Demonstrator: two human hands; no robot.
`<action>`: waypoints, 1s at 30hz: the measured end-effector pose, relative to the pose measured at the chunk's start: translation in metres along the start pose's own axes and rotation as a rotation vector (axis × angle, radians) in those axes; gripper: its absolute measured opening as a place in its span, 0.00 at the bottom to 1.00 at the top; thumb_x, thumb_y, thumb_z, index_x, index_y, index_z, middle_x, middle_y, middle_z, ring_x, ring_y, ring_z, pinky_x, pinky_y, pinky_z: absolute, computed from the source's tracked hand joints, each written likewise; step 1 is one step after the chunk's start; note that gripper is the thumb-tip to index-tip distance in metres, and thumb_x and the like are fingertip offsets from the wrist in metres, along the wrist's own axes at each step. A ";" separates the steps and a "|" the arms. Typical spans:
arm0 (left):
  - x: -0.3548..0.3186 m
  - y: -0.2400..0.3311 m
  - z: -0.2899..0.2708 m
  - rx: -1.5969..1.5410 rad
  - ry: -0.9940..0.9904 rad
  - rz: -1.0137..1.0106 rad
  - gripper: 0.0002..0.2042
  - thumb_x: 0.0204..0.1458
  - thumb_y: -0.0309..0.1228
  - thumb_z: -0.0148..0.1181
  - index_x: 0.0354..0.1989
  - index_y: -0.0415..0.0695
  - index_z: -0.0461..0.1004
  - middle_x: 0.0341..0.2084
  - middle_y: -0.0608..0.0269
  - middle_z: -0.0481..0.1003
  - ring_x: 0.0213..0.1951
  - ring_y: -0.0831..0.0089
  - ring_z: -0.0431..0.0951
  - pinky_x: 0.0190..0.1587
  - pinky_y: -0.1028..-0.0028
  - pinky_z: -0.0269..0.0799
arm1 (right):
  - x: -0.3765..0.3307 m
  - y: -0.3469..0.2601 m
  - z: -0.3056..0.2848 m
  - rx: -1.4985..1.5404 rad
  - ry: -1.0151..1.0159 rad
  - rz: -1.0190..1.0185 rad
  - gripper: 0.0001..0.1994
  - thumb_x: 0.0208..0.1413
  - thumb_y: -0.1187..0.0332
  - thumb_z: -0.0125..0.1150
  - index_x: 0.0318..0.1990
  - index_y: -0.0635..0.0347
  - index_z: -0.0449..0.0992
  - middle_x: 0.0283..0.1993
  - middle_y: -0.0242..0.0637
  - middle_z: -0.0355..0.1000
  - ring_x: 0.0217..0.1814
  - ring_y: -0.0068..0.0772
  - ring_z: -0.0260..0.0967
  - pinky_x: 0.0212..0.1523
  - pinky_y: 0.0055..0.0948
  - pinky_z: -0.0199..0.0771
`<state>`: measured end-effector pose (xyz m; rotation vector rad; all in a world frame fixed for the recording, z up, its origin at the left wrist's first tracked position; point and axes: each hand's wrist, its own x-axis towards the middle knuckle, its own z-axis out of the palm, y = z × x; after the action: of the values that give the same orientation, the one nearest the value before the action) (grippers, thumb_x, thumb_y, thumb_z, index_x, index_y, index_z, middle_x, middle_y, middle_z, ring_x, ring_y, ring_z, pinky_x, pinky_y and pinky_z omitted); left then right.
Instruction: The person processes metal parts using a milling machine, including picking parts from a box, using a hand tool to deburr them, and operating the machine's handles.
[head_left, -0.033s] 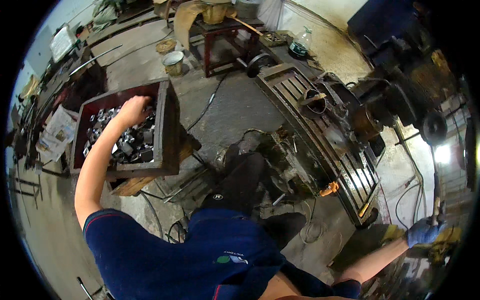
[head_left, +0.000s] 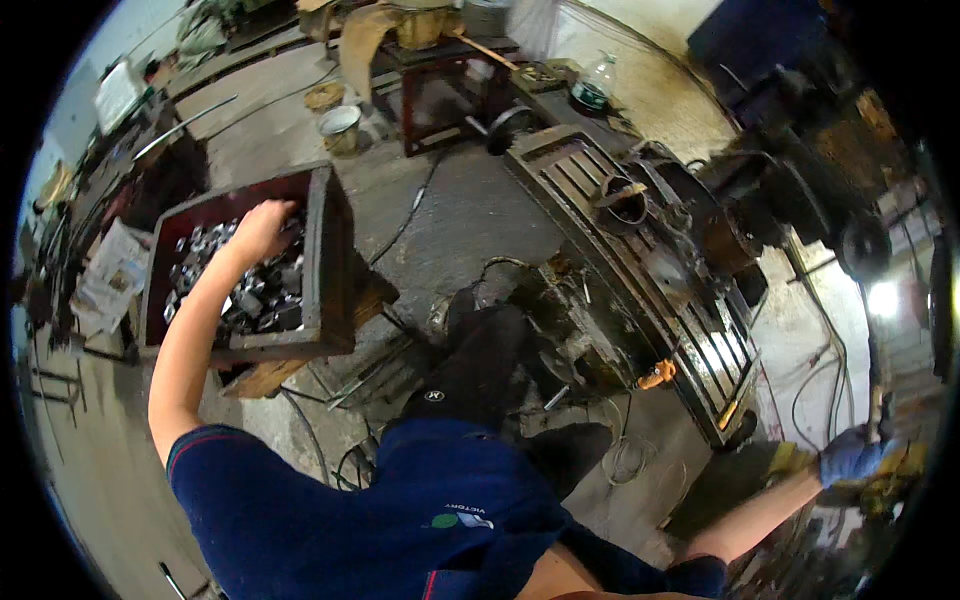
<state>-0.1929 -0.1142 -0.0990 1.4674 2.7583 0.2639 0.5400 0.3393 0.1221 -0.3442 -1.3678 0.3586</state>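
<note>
My bare left hand [head_left: 262,228] reaches down into a dark red metal bin [head_left: 322,262] full of several shiny metal parts [head_left: 255,295]. Its fingers curl among the parts, and a grip on one does not show. My right hand [head_left: 850,458], in a blue glove, is stretched far out at the lower right. It is closed around a thin upright lever [head_left: 878,405] beside a yellow machine part [head_left: 905,462].
A heavy slotted machine table [head_left: 640,290] runs diagonally through the middle, with an orange-handled tool [head_left: 655,376] at its edge. Cables [head_left: 410,215] lie on the concrete floor. Two buckets [head_left: 338,122] and a red frame table [head_left: 440,95] stand at the back. Papers [head_left: 105,280] lie left of the bin.
</note>
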 end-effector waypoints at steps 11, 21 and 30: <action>-0.006 0.013 -0.004 0.129 0.115 0.113 0.21 0.36 0.23 0.55 0.44 0.43 0.69 0.35 0.49 0.71 0.33 0.49 0.72 0.33 0.58 0.68 | 0.036 -0.047 0.044 -1.409 0.110 -0.845 0.13 0.47 0.73 0.54 0.42 0.67 0.71 0.42 0.46 0.71 0.45 0.41 0.68 0.49 0.28 0.66; 0.019 -0.001 0.034 -0.764 0.225 -0.308 0.13 0.44 0.18 0.54 0.41 0.32 0.69 0.31 0.57 0.74 0.33 0.71 0.74 0.39 0.74 0.70 | -0.107 -0.003 0.023 -0.125 0.030 0.074 0.19 0.56 0.58 0.44 0.40 0.67 0.73 0.42 0.47 0.71 0.46 0.39 0.68 0.51 0.35 0.65; 0.040 -0.032 0.048 -0.689 0.126 -0.409 0.19 0.45 0.32 0.56 0.41 0.28 0.67 0.29 0.53 0.73 0.35 0.68 0.72 0.39 0.72 0.68 | -0.301 0.104 0.041 -0.312 -0.130 1.245 0.15 0.48 0.58 0.61 0.31 0.63 0.77 0.29 0.31 0.72 0.28 0.21 0.64 0.32 0.23 0.64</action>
<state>-0.2374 -0.0918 -0.1484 0.7256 2.5493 1.1677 0.4451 0.3004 -0.1825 -1.4576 -1.1854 1.1992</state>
